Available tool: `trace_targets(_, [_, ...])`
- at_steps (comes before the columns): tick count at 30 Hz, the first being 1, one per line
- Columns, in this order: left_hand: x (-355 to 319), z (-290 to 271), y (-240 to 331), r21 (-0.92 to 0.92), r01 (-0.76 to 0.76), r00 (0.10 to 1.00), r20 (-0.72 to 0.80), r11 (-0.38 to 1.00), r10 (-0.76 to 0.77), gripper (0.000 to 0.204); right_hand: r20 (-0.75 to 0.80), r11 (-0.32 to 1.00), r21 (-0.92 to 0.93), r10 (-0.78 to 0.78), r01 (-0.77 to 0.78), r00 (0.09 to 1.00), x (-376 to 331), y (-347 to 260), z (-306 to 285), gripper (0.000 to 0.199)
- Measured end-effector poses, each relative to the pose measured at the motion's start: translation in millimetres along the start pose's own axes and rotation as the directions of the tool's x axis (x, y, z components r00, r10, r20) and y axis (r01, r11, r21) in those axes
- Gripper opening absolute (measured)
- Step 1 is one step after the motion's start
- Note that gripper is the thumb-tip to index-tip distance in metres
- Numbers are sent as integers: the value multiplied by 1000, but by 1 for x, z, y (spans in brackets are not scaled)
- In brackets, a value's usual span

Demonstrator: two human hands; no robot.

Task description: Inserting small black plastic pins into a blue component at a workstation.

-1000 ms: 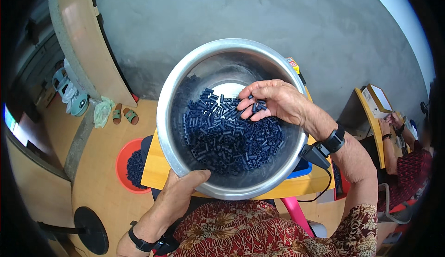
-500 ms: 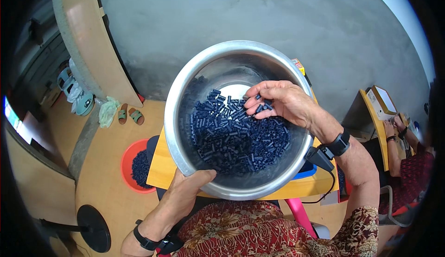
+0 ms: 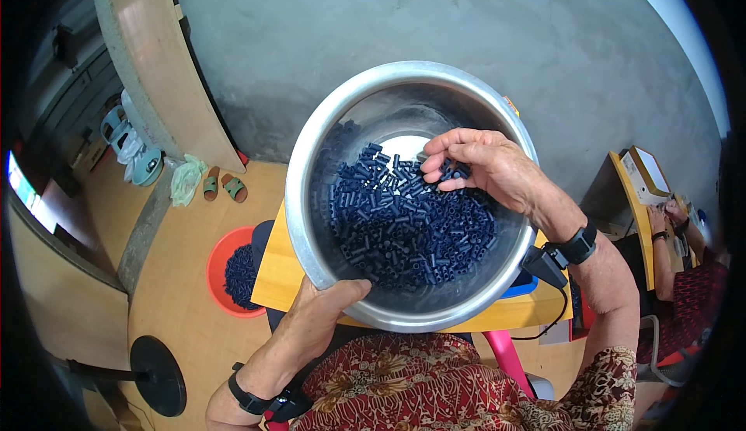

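Observation:
A large metal basin [image 3: 296, 213] is tilted up in front of me, with a heap of short dark blue plastic tubes [image 3: 412, 233] spread over its bottom. My left hand [image 3: 325, 314] grips the near-left rim, its thumb over the edge and the other fingers hidden beneath. Inside the basin, above the right side of the heap, my right hand [image 3: 497, 168] is half curled around several of the tubes [image 3: 452, 171]. Its palm faces partly up, and the fingertips show around the pieces.
Under the basin is a yellow wooden table [image 3: 272, 279]. An orange-red tub [image 3: 214, 268] of similar dark pieces stands on the floor at left, near sandals [image 3: 233, 188] and a round black base [image 3: 159, 376]. At right, another person's arms [image 3: 662, 264] rest at a desk beside a box file [image 3: 649, 174].
The view has shifted slightly. My right hand's fingers have drawn a little closer around the tubes, which sit bunched in them. My left hand keeps its hold on the rim.

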State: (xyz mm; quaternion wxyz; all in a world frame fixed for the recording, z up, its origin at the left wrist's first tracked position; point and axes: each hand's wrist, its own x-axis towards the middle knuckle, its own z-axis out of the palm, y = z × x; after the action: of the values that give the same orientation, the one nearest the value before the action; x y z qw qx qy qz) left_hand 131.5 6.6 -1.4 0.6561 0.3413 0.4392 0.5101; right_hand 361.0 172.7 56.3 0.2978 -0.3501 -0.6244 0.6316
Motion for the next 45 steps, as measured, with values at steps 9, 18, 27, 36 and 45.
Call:
trace_targets(9, [0,-4,-2,-10,1,1000,8,1000,0,60,-14,998,-54,-25,24,1000,-2,-5,5,28])
trace_targets(18, [2,-2,2,-41,-7,999,46,999,9,53,116,873,-465,-105,147,988,-17,-16,10,26])
trace_targets(27, [3,-6,0,-60,-22,996,82,998,26,55,179,683,-707,-78,183,981,-39,-27,18,25])
trace_targets(36, [2,-6,0,-50,-3,999,54,999,6,57,467,368,-836,86,408,880,-47,-8,23,33])
trace_targets(45, [2,-9,0,-62,58,998,-3,996,-58,58,384,397,-818,-160,416,909,-8,-14,-1,37])
